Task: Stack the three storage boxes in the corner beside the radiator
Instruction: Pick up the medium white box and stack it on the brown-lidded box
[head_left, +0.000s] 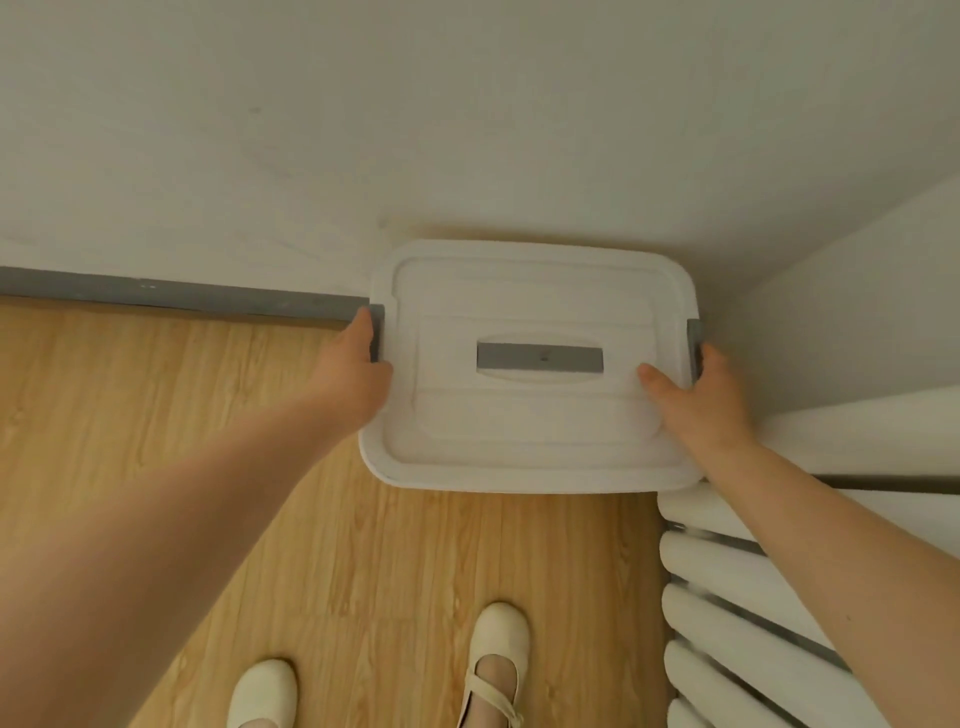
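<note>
A white storage box with a white lid and a grey handle plate in the lid's middle sits in the corner, seen from straight above. Its back edge is close to the wall. My left hand grips the grey latch on its left side. My right hand grips the right side, thumb resting on the lid and fingers over the grey right latch. The lid hides whatever is beneath this box, so I cannot tell if other boxes are under it.
A white ribbed radiator runs along the right wall, right beside the box's front right corner. A grey skirting board lines the back wall. My feet in cream shoes stand on the wooden floor.
</note>
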